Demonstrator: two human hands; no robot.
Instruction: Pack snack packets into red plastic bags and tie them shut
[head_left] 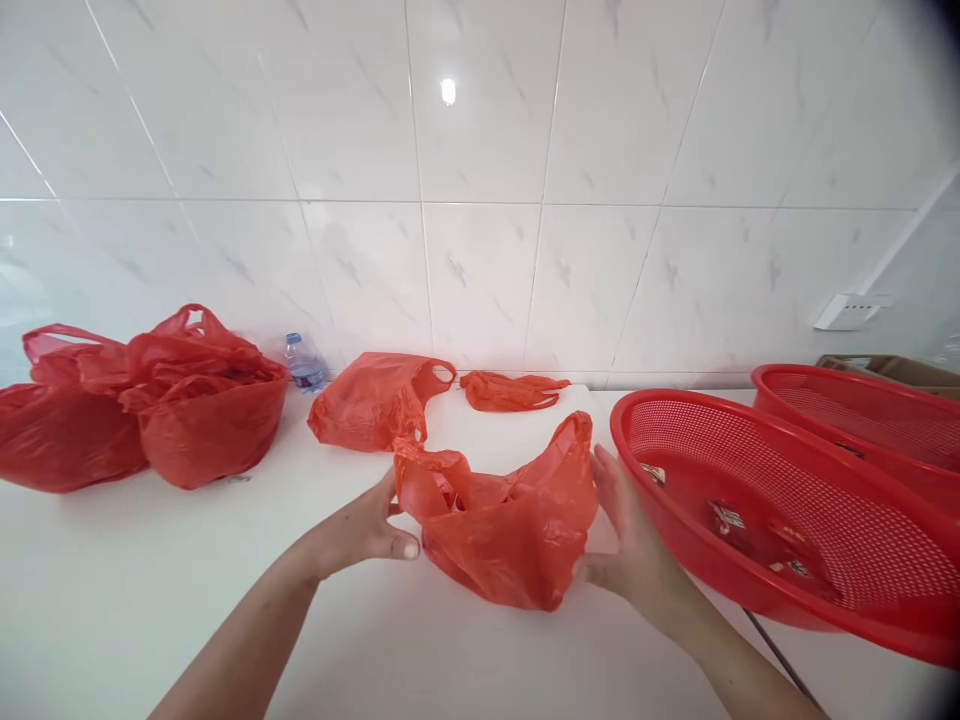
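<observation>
A red plastic bag (510,540) with handle loops stands on the white table in front of me, its mouth partly open and its contents mostly hidden. My left hand (375,535) is at the bag's left side, thumb stretched out and fingertips partly behind the plastic. On the other side, my right hand (630,550) lies against or very close to the bag, with thumb and fingers spread. Neither hand is closed round the plastic. Just behind sits another red plastic bag (367,400), slumped over, beside a flattened red bag (510,391).
Filled red bags (214,430) stand at the left near a small water bottle (304,365). To the right, a large red basket (705,410) holds a few small packets (726,518). Behind it are a second red basket (847,385) and a cardboard box (892,370). A tiled wall (480,280) closes off the back.
</observation>
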